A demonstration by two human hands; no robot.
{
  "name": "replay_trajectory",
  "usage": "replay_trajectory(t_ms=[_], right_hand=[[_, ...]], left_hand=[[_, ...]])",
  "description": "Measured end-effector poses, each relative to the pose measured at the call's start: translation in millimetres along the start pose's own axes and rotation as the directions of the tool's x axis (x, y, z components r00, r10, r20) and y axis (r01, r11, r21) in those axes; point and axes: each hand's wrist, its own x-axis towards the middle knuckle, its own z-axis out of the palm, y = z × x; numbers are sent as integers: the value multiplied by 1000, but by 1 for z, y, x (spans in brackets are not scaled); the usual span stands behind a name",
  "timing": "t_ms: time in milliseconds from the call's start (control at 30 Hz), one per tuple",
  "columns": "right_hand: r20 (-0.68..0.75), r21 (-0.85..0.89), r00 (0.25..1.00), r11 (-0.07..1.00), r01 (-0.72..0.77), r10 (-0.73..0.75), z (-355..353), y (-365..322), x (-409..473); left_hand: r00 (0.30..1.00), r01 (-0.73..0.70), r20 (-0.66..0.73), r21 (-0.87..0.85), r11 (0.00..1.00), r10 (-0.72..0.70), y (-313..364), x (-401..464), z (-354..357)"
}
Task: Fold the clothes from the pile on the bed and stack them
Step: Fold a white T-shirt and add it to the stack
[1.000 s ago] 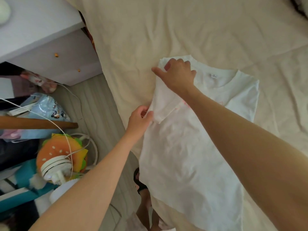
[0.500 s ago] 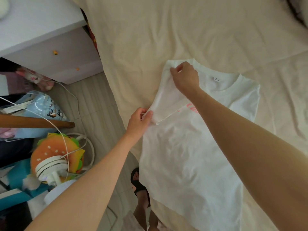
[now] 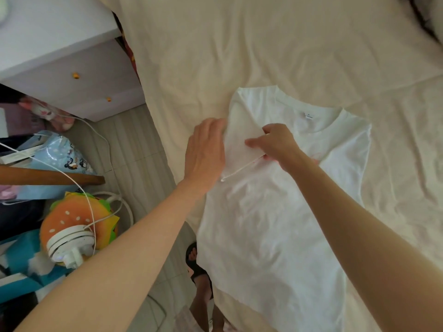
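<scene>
A white T-shirt [image 3: 268, 226] lies flat on the cream bed sheet [image 3: 239, 44], collar toward the far side, hem hanging over the near bed edge. Its left sleeve [image 3: 242, 137] is folded inward over the chest. My left hand [image 3: 206, 152] rests flat with straight fingers against the sleeve's outer fold. My right hand [image 3: 275, 144] lies on the folded sleeve near its hem, fingers curled and pinching the fabric. A faint pink print shows beside my right wrist.
A white nightstand [image 3: 67, 58] stands left of the bed. On the floor lie a burger-shaped cushion [image 3: 76, 221], a white cable with a power strip [image 3: 69, 248], and a blue bag [image 3: 57, 156]. A foot in a dark sandal [image 3: 196, 264] stands by the bed edge.
My right hand came down from the shoulder to the sleeve hem, folding the sleeve further onto the chest. My left hand let go of the sleeve corner and flattened against the fold.
</scene>
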Motion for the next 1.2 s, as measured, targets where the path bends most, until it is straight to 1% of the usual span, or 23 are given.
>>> replay_trajectory(t_ms=[33,67,100,167,233,333,367,433,500,533,567,633,733,767,833,867,900,933,967,1000,1033,1100,1200], right_hand=[[-6,52,1000,999,-3,4,0,2,-2],[-20,87,1000,996,-6,7,1,4,-4],[-44,103,999,995,-3,8,3,5,-5],[-108,102,994,995,18,-7,5,10,-7],[-156,76,987,996,50,-38,7,16,-10],[-253,-73,960,991,109,-124,14,26,-18],[-306,-167,931,974,153,-198,18,30,-23],[-379,-387,832,886,255,-405,26,40,-36],[-356,-533,748,779,330,-560,33,53,-50],[-317,-578,737,738,349,-597,37,62,-56],[-271,-610,747,708,354,-607,40,72,-61],[-178,-645,805,684,339,-567,46,94,-69],[-93,-668,874,681,301,-477,57,125,-86],[-92,-665,885,690,287,-457,60,134,-94],[-112,-641,911,729,239,-397,65,152,-113],[-119,-627,926,750,209,-357,67,162,-123],[-127,-614,938,768,181,-323,68,172,-133],[-135,-605,945,780,160,-298,69,181,-142],[-143,-600,947,786,147,-286,69,190,-152],[-153,-601,945,787,142,-287,68,198,-160],[-173,-602,939,786,138,-297,66,206,-167],[-243,-592,917,798,117,-315,61,224,-178],[-372,-531,881,846,57,-292,51,246,-188]], left_hand=[[990,-134,63,82,988,129,1,2,2],[964,-237,159,143,961,214,1,4,3],[934,-302,257,192,934,249,-1,7,6],[895,-342,385,262,903,227,-5,15,12],[880,-348,432,303,887,197,-4,27,17],[866,-370,455,310,876,205,-2,36,22],[869,-368,448,307,878,208,-2,33,23],[884,-346,421,297,890,204,-4,17,24],[893,-299,418,274,914,167,-7,-5,24],[893,-276,424,260,925,147,-9,-16,24],[893,-256,431,244,936,132,-11,-25,24],[896,-223,426,190,956,124,-12,-39,23],[930,-150,342,20,988,134,-10,-57,21],[943,-95,317,-45,994,104,-11,-65,20],[953,64,302,-160,985,-13,-16,-85,19],[942,177,322,-218,960,-101,-21,-95,18],[904,325,371,-275,905,-211,-26,-104,17],[840,481,440,-329,812,-319,-30,-109,16],[771,601,497,-362,713,-397,-34,-113,16],[728,661,523,-362,657,-444,-38,-114,17],[708,684,521,-336,647,-477,-39,-114,20],[700,692,488,-286,663,-521,-42,-111,24],[707,680,525,-317,662,-475,-45,-111,25]])
